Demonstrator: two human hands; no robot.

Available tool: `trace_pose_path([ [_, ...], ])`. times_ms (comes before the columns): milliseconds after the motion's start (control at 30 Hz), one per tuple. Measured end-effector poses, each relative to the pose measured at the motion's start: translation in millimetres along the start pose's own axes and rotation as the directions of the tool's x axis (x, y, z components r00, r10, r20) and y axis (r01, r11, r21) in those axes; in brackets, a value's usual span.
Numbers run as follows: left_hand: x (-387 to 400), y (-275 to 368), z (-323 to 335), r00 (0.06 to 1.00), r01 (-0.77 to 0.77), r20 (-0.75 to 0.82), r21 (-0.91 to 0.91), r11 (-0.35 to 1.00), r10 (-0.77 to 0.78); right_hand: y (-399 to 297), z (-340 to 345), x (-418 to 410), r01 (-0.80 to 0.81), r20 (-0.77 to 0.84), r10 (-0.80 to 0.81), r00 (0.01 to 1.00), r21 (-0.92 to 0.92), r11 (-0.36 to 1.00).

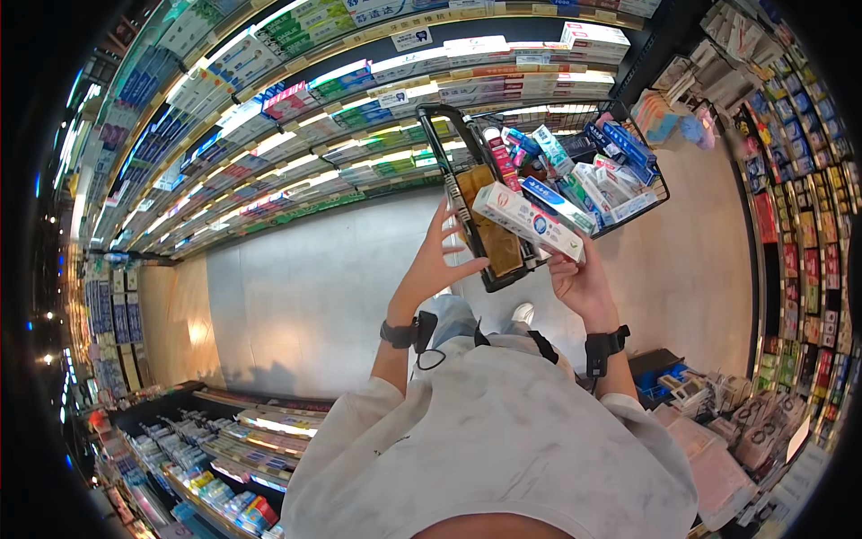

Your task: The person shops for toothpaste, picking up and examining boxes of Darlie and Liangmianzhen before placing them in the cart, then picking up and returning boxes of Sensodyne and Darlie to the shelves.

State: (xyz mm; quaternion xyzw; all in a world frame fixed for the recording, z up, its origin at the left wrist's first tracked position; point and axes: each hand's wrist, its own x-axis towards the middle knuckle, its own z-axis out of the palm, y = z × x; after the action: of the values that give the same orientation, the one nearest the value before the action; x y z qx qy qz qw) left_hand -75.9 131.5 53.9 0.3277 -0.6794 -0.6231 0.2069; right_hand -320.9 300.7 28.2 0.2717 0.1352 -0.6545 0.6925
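Note:
My right hand (579,276) grips the near end of a long white toothpaste box (528,221) bearing red and blue print. The box is tilted above the rear of a black wire shopping cart (663,185). To its left, my left hand (438,259) has its fingers spread and holds nothing, close beside the cart's black handle (471,226). Several boxes lie loosely heaped in the cart, among them a blue-and-white box (559,204), a pink-red box (500,158) and a dark blue box (626,145). A brown panel (495,236) sits behind the handle.
Lit shelves (323,114) packed with toothpaste boxes run along the far side. More stocked shelves (801,222) rise at right. A low display (229,458) of bottles and packs stands behind me at left, and boxed goods (714,431) at lower right. Pale floor (310,283) lies between.

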Motion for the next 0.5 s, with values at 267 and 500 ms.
trace_pose_path([
  [267,39.9,4.8,-89.0,0.966,-0.243,0.105,0.057,0.968,0.236,95.5,45.7,51.5,0.129,-0.179,-0.29,0.94,-0.6,0.789],
  [500,58.1,-26.3,-189.1,0.966,0.092,-0.246,0.063,0.994,-0.074,118.5,5.1,153.3,-0.144,0.626,-0.586,0.515,-0.611,-0.778],
])
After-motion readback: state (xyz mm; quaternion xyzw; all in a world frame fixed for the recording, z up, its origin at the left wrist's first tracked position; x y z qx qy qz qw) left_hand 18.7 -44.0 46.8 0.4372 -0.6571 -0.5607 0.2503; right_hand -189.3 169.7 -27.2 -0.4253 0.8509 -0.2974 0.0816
